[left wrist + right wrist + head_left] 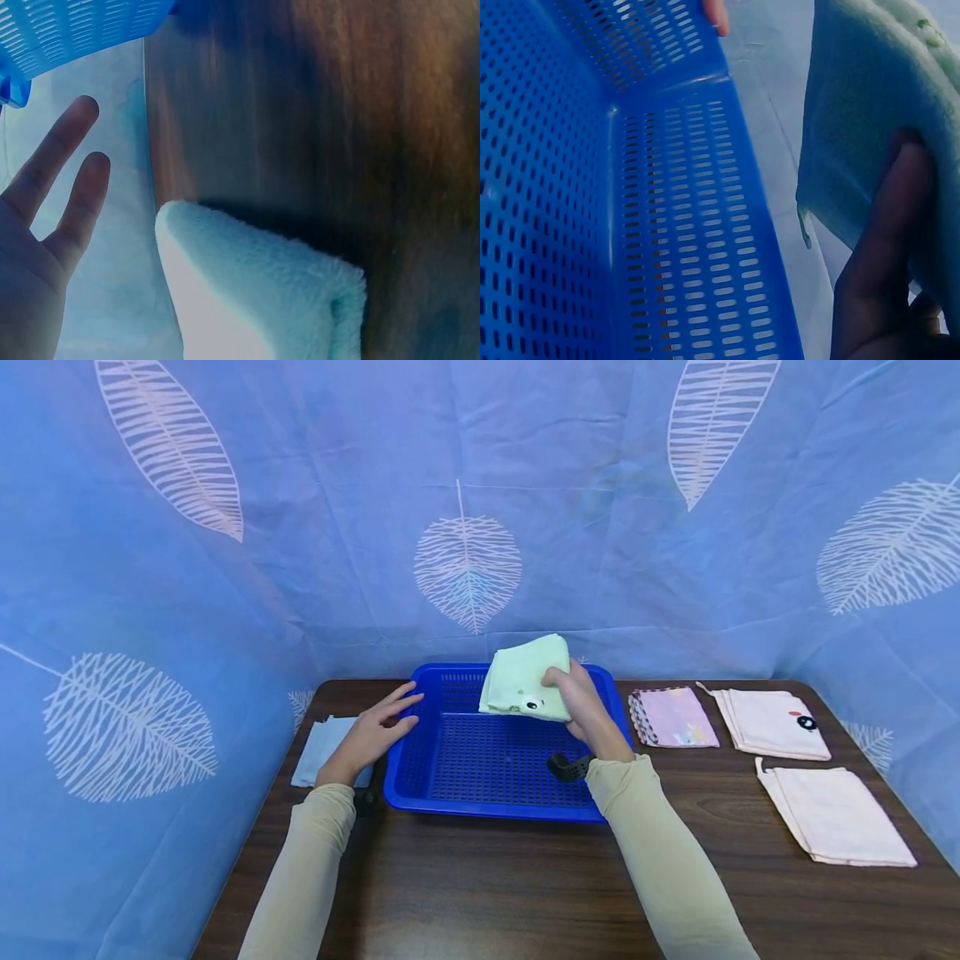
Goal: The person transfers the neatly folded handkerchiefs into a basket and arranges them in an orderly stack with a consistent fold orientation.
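Observation:
Over the back right part of a blue plastic basket (491,811), my right hand (581,697) grips a folded pale green towel (525,677) with a small face printed on it. In the right wrist view a finger (900,217) lies along the flat side of the towel (855,142). My left hand (378,731) is at the basket's left rim, fingers spread and nearly straight. Below the left wrist, a folded light blue towel (324,752) lies on the table, partly hidden by that arm. Its fluffy folded edge (262,262) shows in the left wrist view.
Right of the basket lie a folded purple patterned towel (678,717), a pale pink towel (776,722) with a dark round mark, and another pale pink towel (843,817). All rest on a dark wooden table (480,893). A blue leaf-print curtain (360,568) hangs behind.

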`<state>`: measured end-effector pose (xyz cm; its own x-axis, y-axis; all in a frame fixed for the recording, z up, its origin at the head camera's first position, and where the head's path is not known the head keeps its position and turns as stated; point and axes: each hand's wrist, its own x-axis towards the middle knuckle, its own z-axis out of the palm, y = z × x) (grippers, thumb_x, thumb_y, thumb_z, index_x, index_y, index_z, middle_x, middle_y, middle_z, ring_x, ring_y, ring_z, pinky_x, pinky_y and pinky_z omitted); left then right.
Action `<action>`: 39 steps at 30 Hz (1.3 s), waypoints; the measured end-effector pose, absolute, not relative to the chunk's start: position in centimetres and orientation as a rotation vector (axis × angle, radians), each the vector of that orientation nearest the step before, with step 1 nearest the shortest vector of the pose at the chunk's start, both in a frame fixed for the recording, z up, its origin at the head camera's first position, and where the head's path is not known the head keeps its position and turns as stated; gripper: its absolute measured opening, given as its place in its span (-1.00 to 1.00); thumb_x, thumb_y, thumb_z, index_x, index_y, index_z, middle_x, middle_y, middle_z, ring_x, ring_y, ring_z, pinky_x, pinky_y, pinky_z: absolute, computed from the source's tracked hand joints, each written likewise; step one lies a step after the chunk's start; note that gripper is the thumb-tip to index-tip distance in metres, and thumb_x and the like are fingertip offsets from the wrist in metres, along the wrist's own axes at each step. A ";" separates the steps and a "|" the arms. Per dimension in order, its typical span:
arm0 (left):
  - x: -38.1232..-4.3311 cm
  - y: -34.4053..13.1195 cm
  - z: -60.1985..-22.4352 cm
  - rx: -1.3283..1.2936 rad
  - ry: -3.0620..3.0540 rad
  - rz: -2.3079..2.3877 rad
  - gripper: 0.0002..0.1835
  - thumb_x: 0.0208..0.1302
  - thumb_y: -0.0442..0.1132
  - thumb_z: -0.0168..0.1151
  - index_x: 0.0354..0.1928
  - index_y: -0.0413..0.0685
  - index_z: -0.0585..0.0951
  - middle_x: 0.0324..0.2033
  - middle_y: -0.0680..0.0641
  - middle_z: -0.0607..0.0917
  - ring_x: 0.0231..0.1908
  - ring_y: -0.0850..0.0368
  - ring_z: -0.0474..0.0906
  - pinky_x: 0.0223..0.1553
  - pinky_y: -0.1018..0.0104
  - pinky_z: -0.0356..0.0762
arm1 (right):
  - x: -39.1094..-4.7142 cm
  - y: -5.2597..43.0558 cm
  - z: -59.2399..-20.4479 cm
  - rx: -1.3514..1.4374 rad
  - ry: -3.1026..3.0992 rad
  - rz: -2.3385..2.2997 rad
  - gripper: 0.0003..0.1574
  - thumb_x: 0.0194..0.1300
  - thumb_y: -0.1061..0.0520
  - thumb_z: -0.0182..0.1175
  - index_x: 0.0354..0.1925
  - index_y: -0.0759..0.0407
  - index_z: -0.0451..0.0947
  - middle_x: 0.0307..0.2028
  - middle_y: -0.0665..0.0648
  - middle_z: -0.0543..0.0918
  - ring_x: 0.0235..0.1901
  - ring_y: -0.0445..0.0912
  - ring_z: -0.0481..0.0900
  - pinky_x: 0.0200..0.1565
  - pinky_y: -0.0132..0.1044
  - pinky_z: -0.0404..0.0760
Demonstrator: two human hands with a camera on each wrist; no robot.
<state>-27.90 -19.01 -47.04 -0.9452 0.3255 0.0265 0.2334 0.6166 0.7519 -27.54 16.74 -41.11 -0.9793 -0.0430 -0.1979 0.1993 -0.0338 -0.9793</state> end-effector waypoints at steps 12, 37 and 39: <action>-28.2 -19.0 -47.1 0.458 2.711 1.300 -0.45 0.43 0.18 0.20 0.43 0.45 0.45 0.56 0.32 0.20 0.62 -0.07 0.06 0.46 -0.39 0.18 | -27.6 16.4 -41.7 0.120 2.076 -2.050 -0.31 0.35 0.16 -0.02 0.42 0.11 0.17 0.05 0.17 0.51 -0.20 -0.12 0.66 -0.24 -0.26 0.73; -28.0 -18.6 -47.0 0.444 2.702 1.336 -0.45 0.45 0.11 0.22 0.42 0.27 0.49 0.57 0.23 0.22 0.61 -0.12 0.05 0.46 -0.42 0.15 | -27.7 16.1 -43.1 0.077 1.913 -1.886 -0.02 0.39 0.35 -0.08 0.58 0.11 -0.33 0.46 0.37 0.17 0.39 0.26 0.39 0.21 0.00 0.63; -28.0 -18.6 -47.0 0.442 2.701 1.341 -0.46 0.45 0.11 0.22 0.42 0.27 0.49 0.57 0.23 0.22 0.62 -0.11 0.05 0.47 -0.41 0.15 | -27.8 16.0 -43.3 0.045 1.882 -1.877 -0.05 0.39 0.40 -0.09 0.57 0.16 -0.29 0.45 0.38 0.17 0.42 0.26 0.35 0.28 0.04 0.58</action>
<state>-27.97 -18.63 -47.03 -0.9536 0.2977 0.0442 0.2151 0.5714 0.7919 -27.77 15.96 -43.30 -0.8851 -0.3053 -0.3512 0.3503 0.0597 -0.9347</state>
